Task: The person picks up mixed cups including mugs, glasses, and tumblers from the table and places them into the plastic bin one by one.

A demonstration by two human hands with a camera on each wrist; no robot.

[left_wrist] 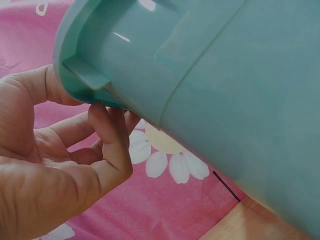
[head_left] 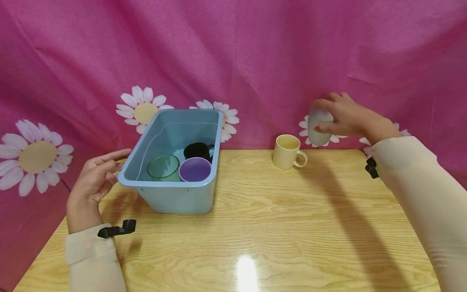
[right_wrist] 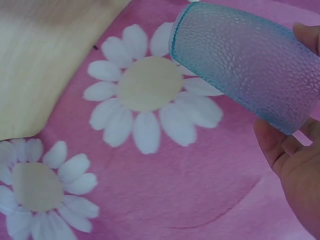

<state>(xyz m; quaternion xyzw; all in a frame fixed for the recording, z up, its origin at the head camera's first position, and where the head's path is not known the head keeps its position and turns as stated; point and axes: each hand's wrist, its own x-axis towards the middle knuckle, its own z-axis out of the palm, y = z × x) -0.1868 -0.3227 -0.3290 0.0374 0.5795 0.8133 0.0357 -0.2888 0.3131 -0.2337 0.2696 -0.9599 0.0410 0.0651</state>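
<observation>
Head: right hand [head_left: 344,115] grips tumbler [head_left: 320,132] above table [head_left: 292,227], far right, past yellow mug [head_left: 285,154]. Left: blue bin [head_left: 182,198] with green glass [head_left: 164,168], black mug [head_left: 196,151], purple cup [head_left: 195,171].
Left wrist: left hand [left_wrist: 60,175] pinches bin's rim [left_wrist: 61,42].
Right wrist: tumbler textured, translucent, thumb and fingers around it.

A deep pink cloth [head_left: 255,61] hangs behind the table [head_left: 277,227] in soft folds and creases and covers the left side too. Large white daisies [head_left: 38,157] with pale yellow centres are printed along its lower part, the biggest at far left, with a thin dark stem [head_left: 65,185] beside it. The table has a light yellowish wood grain and a rounded far right corner. A bright white reflection [head_left: 247,271] shines near its front edge, and a long soft shadow [head_left: 350,219] slants across its right side.
</observation>
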